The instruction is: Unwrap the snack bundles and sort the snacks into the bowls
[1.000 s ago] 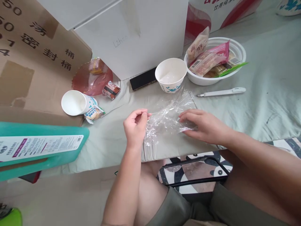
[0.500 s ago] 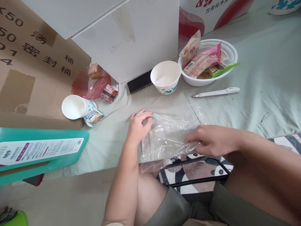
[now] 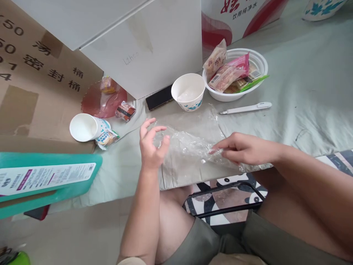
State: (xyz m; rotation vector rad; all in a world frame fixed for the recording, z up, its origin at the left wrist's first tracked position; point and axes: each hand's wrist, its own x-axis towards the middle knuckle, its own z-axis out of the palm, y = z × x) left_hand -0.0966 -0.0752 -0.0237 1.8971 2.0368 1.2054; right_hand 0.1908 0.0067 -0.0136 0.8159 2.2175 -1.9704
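A crumpled clear plastic bag (image 3: 187, 147) lies between my hands near the front edge of the cloth-covered table. My left hand (image 3: 153, 147) is open at the bag's left side, fingers spread and curved upward. My right hand (image 3: 242, 149) is closed on the bag's right part, index finger stretched along the film and the other fingers curled. Beyond the bag stands a white paper bowl (image 3: 189, 92) with a blue leaf print. Just past my right hand lies a white utility knife (image 3: 245, 108).
A white plastic basin (image 3: 234, 97) holds several wrapped snacks. On the left are a tipped paper cup (image 3: 85, 127), a small snack packet (image 3: 106, 139), a reddish clear plate (image 3: 96, 103) and a green jug (image 3: 91, 176). Behind stand a white box (image 3: 154, 48) and a cardboard carton (image 3: 52, 106).
My left hand has risen slightly leftward, its fingers spreading. My right hand has moved away from me, lifting the bag's near edge, so the film is bunched more. The view has shifted slightly.
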